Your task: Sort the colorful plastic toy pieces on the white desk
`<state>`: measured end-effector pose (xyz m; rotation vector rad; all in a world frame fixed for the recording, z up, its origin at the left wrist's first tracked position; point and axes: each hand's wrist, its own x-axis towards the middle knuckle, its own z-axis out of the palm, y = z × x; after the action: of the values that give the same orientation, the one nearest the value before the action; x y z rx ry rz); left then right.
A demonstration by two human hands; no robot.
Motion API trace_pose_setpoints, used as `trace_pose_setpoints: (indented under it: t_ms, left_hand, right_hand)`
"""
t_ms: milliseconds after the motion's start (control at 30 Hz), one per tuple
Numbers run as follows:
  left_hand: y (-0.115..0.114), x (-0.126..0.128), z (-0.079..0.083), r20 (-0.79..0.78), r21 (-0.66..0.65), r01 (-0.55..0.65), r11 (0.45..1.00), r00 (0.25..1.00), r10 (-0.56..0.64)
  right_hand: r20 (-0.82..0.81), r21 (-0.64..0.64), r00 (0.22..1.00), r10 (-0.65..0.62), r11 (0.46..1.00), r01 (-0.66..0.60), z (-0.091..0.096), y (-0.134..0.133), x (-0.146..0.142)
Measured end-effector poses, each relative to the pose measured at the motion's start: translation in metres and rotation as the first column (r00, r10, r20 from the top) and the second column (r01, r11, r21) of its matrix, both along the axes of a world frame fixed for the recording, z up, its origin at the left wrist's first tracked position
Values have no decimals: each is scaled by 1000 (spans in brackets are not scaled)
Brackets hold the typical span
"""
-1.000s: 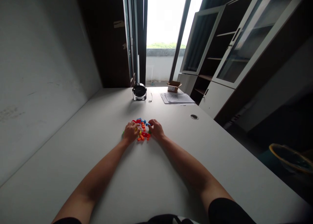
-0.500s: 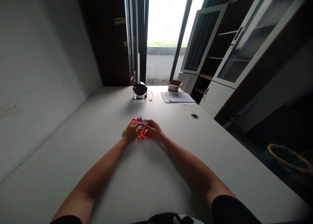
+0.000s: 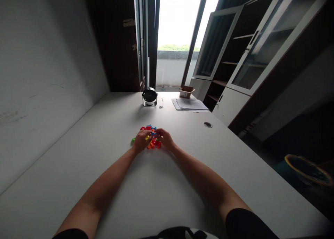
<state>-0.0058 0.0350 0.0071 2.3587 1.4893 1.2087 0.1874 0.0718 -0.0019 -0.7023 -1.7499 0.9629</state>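
A heap of small bright plastic pieces lies on the white table, partly covered by my hands. My left hand (image 3: 141, 140) reaches over its left side, and my right hand (image 3: 165, 138) comes in from the right. Between the fingertips of both is a small blue plastic piece (image 3: 153, 133), pinched from either side; its exact shape is too small to make out. Around it are red pieces (image 3: 148, 128), orange pieces (image 3: 150, 146) and a yellow piece (image 3: 147, 138) under my left fingers. A green piece (image 3: 133, 140) pokes out left of my left hand.
Farther back on the table (image 3: 117, 117) stand a round black device on a silver stand (image 3: 149, 96), a short dark cord (image 3: 161, 103), papers (image 3: 191, 104) and an open cardboard box (image 3: 186, 92). A cable hole (image 3: 207, 124) is at the right. A wall borders the left.
Both hands stay over the heap, with only slight finger movement around the blue piece. The camera view has shifted very little.
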Motion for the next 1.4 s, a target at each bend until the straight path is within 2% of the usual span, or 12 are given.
trace_pose_setpoints:
  t_ms: [200,367,567,933,1133,1400]
  left_hand:
    - [0,-1,2,38,-32,24,999,999,-23]
    - [-1,1,3,76,-31,29,999,997,-26]
    - [-4,4,6,81,-17,25,1000,996,-24]
    - [-4,3,3,86,-44,31,999,996,-27]
    - [-4,3,1,83,-29,57,998,995,-54]
    - [-3,1,1,83,-18,53,998,995,-51]
  right_hand:
    - [153,126,983,-98,989,79,9,-9,2]
    - [188,222,973,-136,971,93,10,-12,3]
    - [211,193,958,-195,969,154,4,-7,5]
    - [204,139,971,-128,985,100,5,-8,4]
    - [225,168,959,-174,976,138,4,-6,5]
    - [265,233,950,-162,967,100,1,-4,5]
